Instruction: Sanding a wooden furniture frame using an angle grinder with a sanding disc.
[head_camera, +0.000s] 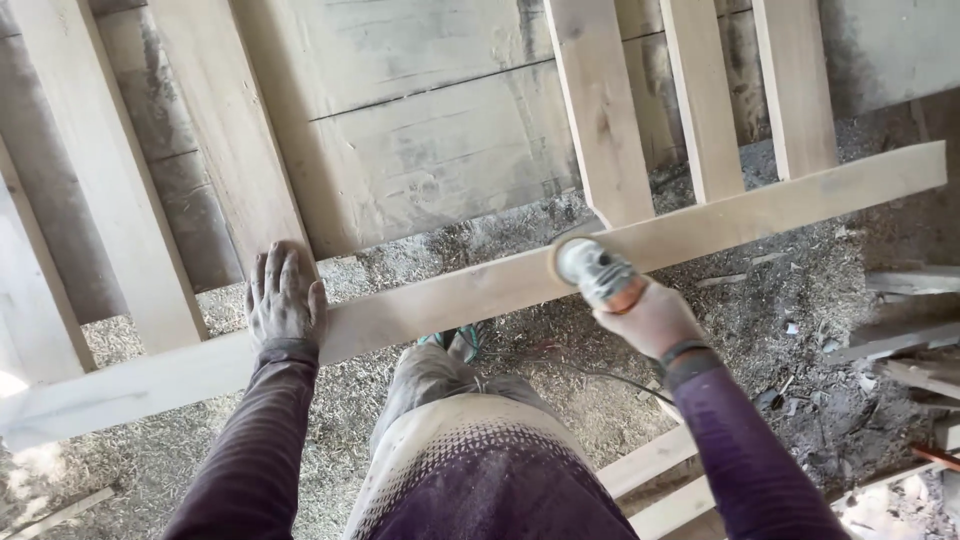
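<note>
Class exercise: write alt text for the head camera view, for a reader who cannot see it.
Seen from above, a person's right hand presses a handheld disc sander onto a long pale wooden plank, while the left hand lies flat on the plank further along. More boards lean beyond it, and sawdust covers the ground.

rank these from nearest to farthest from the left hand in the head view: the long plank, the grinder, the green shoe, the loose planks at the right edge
Measured from the left hand:
1. Long plank, right under the palm.
2. Green shoe, lower right, on the sawdust.
3. Grinder, in the right hand, further right.
4. Loose planks, far right edge.
</note>
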